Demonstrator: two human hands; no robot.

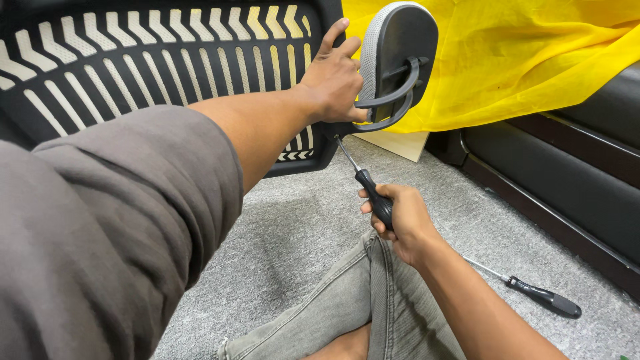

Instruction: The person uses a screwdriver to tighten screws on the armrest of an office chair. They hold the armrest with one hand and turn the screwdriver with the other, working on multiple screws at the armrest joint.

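My grey sleeve (pixel 100 247) fills the left of the view, and my forearm runs up from it across the black slatted chair back (pixel 153 60), whose pale slots stand in rows across the top left. That forearm hides the middle of the chair back's lower edge.

My left hand (pixel 333 80) lies against the right edge of the chair back, fingers spread upward and thumb down, pressing where the headrest (pixel 400 47) meets it. The hand is open against the frame rather than closed around anything. The headrest is a rounded black shell with grey mesh along its left rim, and its curved black bracket (pixel 393 100) loops down just beside my thumb.

Below that hand, my right hand (pixel 400 223) is wrapped tight on the black handle of a screwdriver (pixel 363 180). Its metal shaft angles up and to the left, and the tip sits at the lower right corner of the chair back, just under the bracket. My left hand and the bracket crowd that corner, so I cannot tell exactly what the tip meets.

My grey jeans (pixel 373 307) lie beneath the right hand, on the grey carpet floor (pixel 293 233).

Further right, a yellow cloth (pixel 520 60) drapes behind the headrest, over a pale wooden board (pixel 400 143). A second screwdriver (pixel 533 290) lies on the carpet, well apart from my hands. At the far right runs a dark sofa base (pixel 573 167).
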